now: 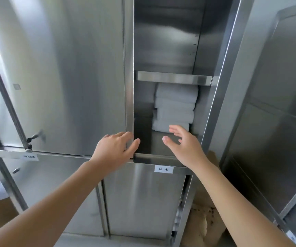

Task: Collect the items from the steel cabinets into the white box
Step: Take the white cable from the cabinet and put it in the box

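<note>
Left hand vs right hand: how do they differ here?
The left hand rests on the edge of the steel door; the right hand is inside the open compartment. The right hand reaches the white towels, contact unclear; the left hand is clear of them. Both are bare, fingers relaxed, holding nothing.

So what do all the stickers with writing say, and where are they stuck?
"浴巾": on the white label just below the open compartment that holds the folded white towels.
Left label, under the left door: it has writing, but it is too blurred to read.
</note>
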{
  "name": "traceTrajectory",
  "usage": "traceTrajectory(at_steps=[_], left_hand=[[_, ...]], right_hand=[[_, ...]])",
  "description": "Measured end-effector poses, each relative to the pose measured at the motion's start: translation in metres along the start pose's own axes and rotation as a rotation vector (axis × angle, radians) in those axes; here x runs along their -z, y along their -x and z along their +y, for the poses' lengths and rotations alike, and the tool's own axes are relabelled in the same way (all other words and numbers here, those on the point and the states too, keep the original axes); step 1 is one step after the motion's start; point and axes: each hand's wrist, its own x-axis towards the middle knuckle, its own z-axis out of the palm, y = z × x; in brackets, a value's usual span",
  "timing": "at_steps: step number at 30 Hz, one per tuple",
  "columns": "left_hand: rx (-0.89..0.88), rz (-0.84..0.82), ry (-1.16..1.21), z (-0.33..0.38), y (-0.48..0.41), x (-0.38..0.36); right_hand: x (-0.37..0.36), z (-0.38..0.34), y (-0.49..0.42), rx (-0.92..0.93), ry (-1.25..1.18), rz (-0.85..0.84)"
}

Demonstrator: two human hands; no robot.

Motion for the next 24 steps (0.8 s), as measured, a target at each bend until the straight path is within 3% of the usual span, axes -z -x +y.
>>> traceTrajectory(at_steps=[13,24], left_hand=[[0.157,0.053,-0.076,-0.048,0.019,0.043],[0.182,-0.01,-0.083,-0.133,-0.056,-0.028]], right_hand=[[-0.037,-0.036,0.0,0.026,-0.115,-0.104],[-0.141,-0.024,-0.124,-0.022,-0.187,-0.201]])
